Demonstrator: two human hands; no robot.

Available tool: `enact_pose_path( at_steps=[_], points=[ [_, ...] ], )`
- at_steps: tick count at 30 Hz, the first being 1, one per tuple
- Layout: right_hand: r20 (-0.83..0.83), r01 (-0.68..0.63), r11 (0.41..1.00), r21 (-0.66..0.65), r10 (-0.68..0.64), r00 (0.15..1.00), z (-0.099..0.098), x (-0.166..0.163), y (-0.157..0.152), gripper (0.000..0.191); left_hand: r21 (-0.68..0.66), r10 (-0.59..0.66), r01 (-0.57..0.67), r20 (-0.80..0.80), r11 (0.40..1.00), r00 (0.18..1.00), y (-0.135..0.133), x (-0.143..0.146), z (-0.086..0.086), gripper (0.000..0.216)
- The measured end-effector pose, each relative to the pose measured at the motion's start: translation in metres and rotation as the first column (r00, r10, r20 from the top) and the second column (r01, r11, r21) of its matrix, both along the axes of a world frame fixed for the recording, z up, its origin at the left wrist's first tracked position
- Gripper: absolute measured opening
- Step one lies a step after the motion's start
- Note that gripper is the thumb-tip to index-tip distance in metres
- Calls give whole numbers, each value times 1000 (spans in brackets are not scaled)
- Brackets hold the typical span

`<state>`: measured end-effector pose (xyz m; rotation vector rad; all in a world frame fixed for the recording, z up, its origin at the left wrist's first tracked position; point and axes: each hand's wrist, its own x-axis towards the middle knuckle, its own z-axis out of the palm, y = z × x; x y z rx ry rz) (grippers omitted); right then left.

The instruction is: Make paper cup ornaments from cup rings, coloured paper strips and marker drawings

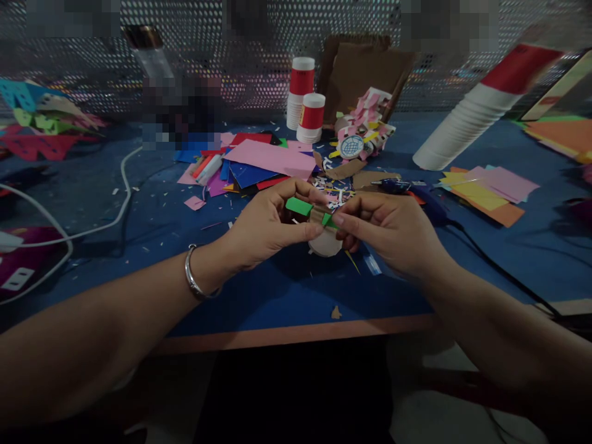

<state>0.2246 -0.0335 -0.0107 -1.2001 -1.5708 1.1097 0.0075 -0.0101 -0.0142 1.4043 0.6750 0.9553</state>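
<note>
In the head view, my left hand (pixel 271 222) holds a small brown piece of cardboard (pixel 318 214) between thumb and fingers. A green paper strip (pixel 298 206) sticks out on the left of the cardboard, and a green end also shows on its right. My right hand (pixel 393 231) pinches that right end between thumb and forefinger; its other fingers are curled. Just below the fingertips is a pale, round-edged object (pixel 325 242), partly hidden by the hands, so I cannot tell whether it is joined to the cardboard.
Behind the hands lie paper scraps and a pile of coloured paper (pixel 271 158). Stacked paper cups (pixel 303 86) stand farther back, near a paper-covered model (pixel 365 126). A tall cup stack (pixel 476 117) leans at right. A blue glue gun (pixel 428 203) trails a black cable; a white cable (pixel 123 185) crosses the left.
</note>
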Motion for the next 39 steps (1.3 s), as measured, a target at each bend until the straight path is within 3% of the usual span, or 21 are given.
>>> enact_pose_path(
  at_steps=[12, 23, 33, 39],
  points=[
    [17, -29, 999, 46, 28, 999, 0, -4, -4, 24, 6, 34, -34, 26, 999, 999, 1, 3, -5, 34],
    [88, -56, 995, 82, 49, 995, 0, -5, -7, 19, 10, 74, -74, -20, 997, 997, -2, 5, 0, 27],
    [191, -86, 974, 210, 46, 981, 1, -7, -11, 15, -17, 103, -104, -75, 994, 992, -3, 4, -1, 36],
    [287, -101, 949, 298, 12, 958, 0, -8, -13, 14, -73, 40, -43, -47, 996, 998, -2, 4, 0, 36]
  ],
)
